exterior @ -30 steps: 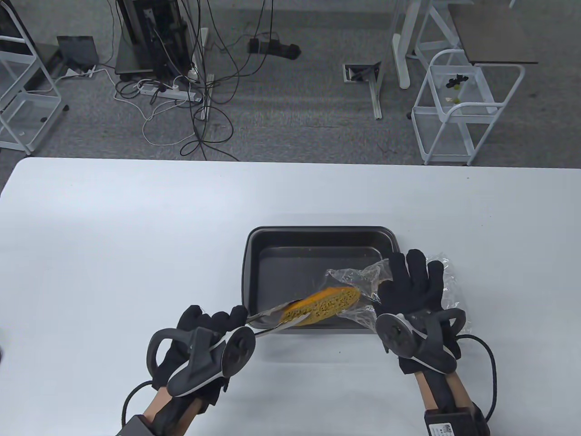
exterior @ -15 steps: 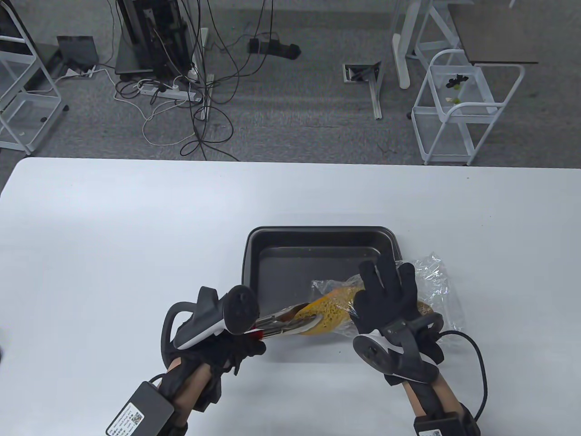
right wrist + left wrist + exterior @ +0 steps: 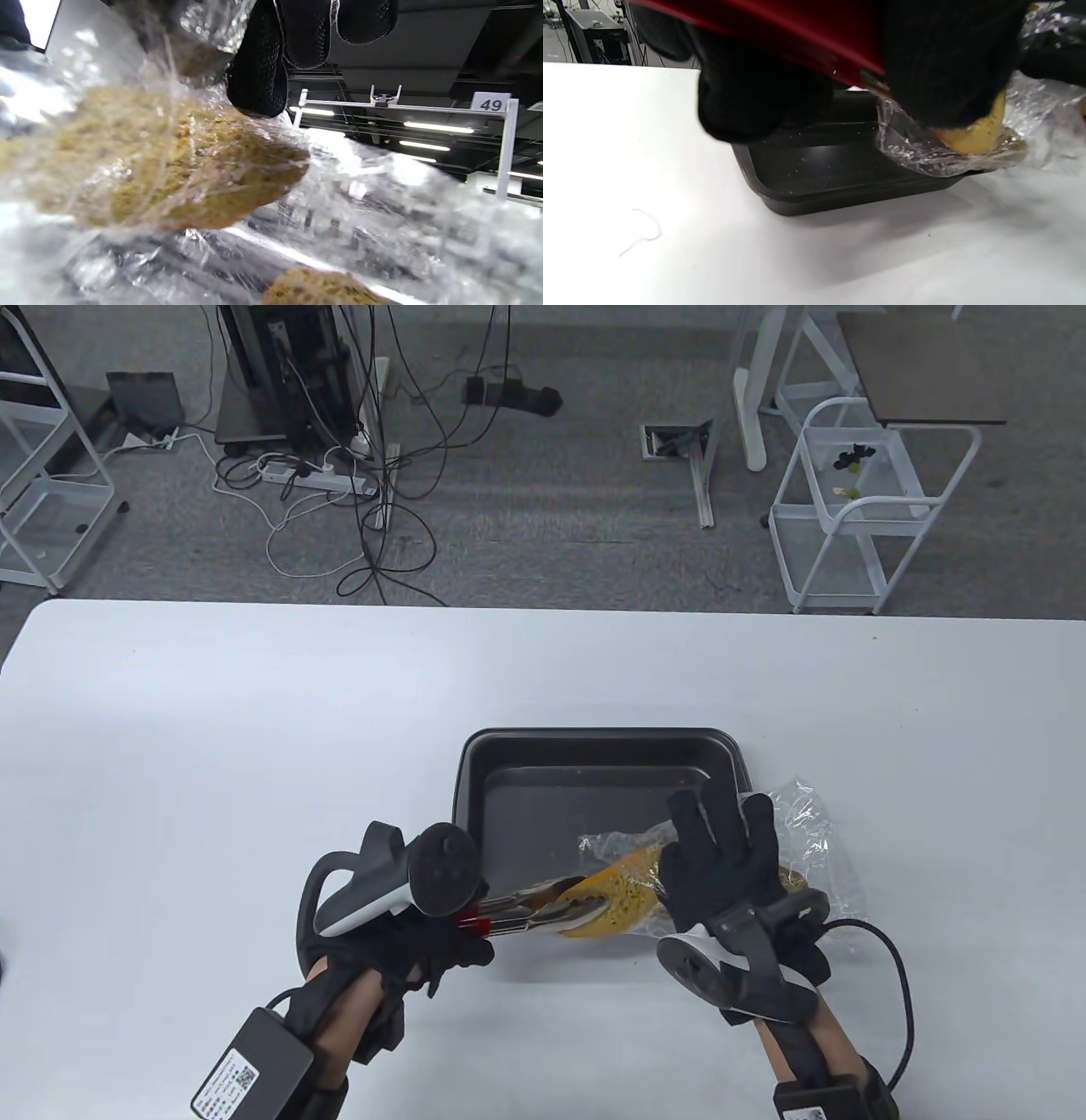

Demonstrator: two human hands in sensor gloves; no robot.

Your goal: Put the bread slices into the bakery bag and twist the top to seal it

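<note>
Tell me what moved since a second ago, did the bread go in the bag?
Yes, mostly. The left hand rolled over and pushed the tongs rightward, carrying the bread slice into the clear bag's mouth. The right hand shifted left, holding the bag open. Both keep their grip. The black tray stayed put.

Crinkly glossy clear plastic bag [image 3: 802,823]; porous yellow bread slice [image 3: 624,886]; matt dark baking tray [image 3: 594,746], probably metal; shiny metal tongs [image 3: 543,903].
</note>
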